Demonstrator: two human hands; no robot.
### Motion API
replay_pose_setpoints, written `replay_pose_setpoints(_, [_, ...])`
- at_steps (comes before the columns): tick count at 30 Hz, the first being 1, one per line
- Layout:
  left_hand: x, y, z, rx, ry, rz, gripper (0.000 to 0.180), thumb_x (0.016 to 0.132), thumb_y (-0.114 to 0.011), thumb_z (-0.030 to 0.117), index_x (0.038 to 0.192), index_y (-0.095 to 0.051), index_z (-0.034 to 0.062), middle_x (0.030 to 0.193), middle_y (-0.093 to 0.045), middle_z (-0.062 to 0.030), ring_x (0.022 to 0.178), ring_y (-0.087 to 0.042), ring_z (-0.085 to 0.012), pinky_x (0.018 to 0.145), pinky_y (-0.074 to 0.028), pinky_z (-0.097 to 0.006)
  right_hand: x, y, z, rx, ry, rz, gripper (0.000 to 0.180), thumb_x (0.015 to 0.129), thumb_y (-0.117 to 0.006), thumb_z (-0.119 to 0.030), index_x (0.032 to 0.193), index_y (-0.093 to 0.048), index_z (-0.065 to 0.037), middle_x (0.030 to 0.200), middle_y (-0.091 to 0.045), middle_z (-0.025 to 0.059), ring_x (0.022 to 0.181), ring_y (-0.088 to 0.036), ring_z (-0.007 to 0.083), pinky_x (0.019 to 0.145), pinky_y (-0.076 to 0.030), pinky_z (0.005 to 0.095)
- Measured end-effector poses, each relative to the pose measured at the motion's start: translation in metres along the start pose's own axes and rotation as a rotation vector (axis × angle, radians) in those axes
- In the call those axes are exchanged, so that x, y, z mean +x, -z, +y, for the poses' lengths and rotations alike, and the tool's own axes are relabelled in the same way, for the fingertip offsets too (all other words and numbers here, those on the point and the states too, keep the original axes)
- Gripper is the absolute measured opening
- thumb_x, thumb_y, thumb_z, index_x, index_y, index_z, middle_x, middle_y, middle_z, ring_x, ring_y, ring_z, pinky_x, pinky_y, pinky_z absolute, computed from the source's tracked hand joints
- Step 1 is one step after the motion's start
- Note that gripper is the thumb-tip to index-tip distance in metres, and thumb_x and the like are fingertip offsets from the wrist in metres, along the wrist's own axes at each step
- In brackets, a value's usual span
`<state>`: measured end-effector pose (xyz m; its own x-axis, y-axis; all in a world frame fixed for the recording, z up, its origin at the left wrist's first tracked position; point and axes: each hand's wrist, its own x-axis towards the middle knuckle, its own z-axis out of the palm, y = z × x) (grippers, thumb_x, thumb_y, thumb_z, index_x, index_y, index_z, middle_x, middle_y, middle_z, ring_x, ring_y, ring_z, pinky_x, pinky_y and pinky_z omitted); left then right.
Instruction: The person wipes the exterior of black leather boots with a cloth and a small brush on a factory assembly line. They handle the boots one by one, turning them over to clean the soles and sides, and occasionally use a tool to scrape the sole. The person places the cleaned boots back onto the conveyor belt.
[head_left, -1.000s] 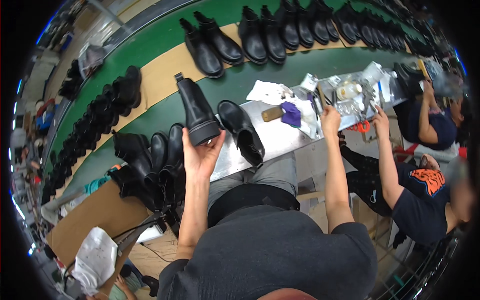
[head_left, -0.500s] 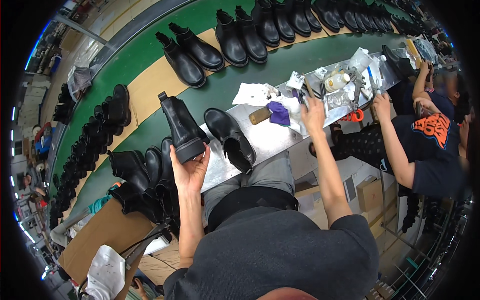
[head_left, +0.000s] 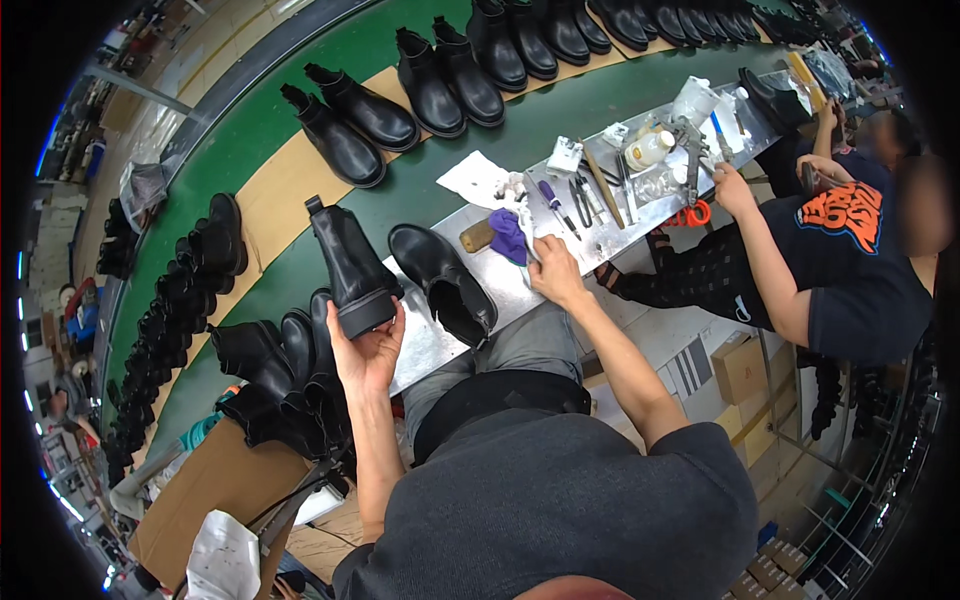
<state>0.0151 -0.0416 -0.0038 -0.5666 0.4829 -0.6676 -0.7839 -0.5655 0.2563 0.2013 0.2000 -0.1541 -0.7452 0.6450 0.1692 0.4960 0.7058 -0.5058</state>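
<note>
My left hand point(head_left: 368, 345) is wrapped round the heel and sole of a black ankle boot point(head_left: 350, 260), holding it raised with its shaft pointing away from me. Beside it, a second black boot point(head_left: 440, 278) lies on the metal-topped bench point(head_left: 420, 350), its opening toward me. My right hand point(head_left: 557, 275) is at the bench's near edge, fingers bent onto a stained white cloth point(head_left: 529, 235). Touching that cloth on its left is a purple cloth point(head_left: 507, 237), next to a brown cylindrical block point(head_left: 477, 237).
A purple-handled tool point(head_left: 552, 196), pliers point(head_left: 581, 200), a wooden stick point(head_left: 603, 182) and a white bottle point(head_left: 650, 150) lie farther right. Black boots point(head_left: 345, 135) line the green conveyor point(head_left: 400, 190); more boots point(head_left: 265, 360) crowd my left. A co-worker point(head_left: 830, 270) works at right.
My right hand has come back left and nearer, from beside the tools to the white cloth. The left hand still holds the boot; the view has shifted slightly.
</note>
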Motion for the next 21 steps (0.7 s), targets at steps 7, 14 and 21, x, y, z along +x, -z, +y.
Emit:
replay_pose_setpoints(7, [0.004,0.003,0.003,-0.059,0.026,0.090,0.056,0.083,-0.066,0.045,0.117,-0.046,0.0058,0.112,-0.048,-0.0157,0.106,-0.046,-0.0297,0.097,-0.043,-0.054,0.028,0.018,0.047,-0.157,-0.143,-0.027,0.025,0.078,-0.048,-0.001,0.100,-0.058,0.005,0.097,-0.060,0.0261,0.096,-0.057,0.0411,0.084,-0.046,0.0464])
replay_pose_setpoints(14, [-0.007,-0.006,-0.003,-0.061,-0.026,0.103,0.056,0.087,-0.059,0.050,0.115,-0.048,0.0031,0.110,-0.049,-0.0180,0.103,-0.051,-0.0302,0.092,-0.049,-0.052,0.046,0.034,0.025,0.723,-0.394,-0.032,0.020,0.085,-0.058,-0.007,0.099,-0.057,0.008,0.087,-0.065,0.0164,0.074,-0.066,0.0260,0.065,-0.055,0.0347])
replay_pose_setpoints(21, [-0.002,0.008,-0.024,0.062,-0.123,-0.107,0.058,0.095,-0.037,0.055,0.122,-0.045,0.0045,0.114,-0.055,-0.0159,0.103,-0.058,-0.0270,0.088,-0.053,-0.045,0.039,0.089,-0.215,1.352,-0.055,-0.290,0.017,0.081,-0.065,0.007,0.097,-0.060,0.004,0.098,-0.064,0.0136,0.091,-0.066,0.0198,0.079,-0.056,0.0289])
